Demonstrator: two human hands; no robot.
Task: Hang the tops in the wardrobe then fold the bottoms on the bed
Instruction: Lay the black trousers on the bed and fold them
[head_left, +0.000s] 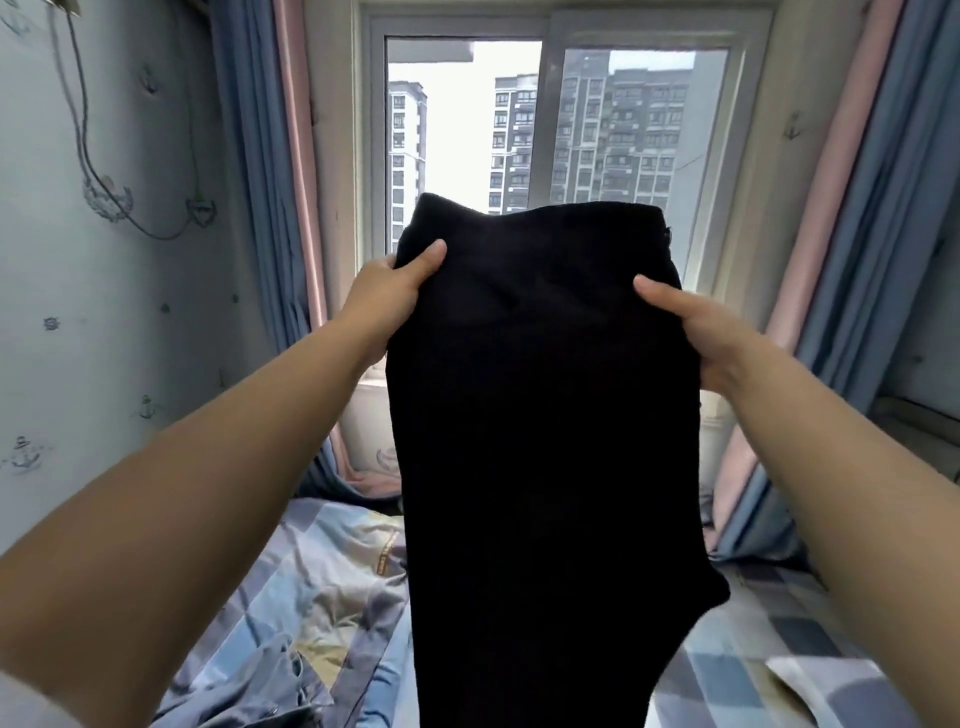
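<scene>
My left hand (395, 291) and right hand (696, 332) pinch the black trousers (540, 415) at the waistband above the bed (332, 582); keeping it level should square the legs before folding.

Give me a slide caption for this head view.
Both hands hold black trousers up over the bed.

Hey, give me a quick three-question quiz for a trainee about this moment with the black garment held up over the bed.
1. True or false: both hands grip the black garment near its top edge.
2. What lies directly behind the raised garment? A) window B) wardrobe C) mirror
3. Fill in: the garment hangs above the ____.

Key:
1. True: the left hand and right hand each pinch a side.
2. A, the window.
3. Bed, which has a patchwork cover.
</scene>
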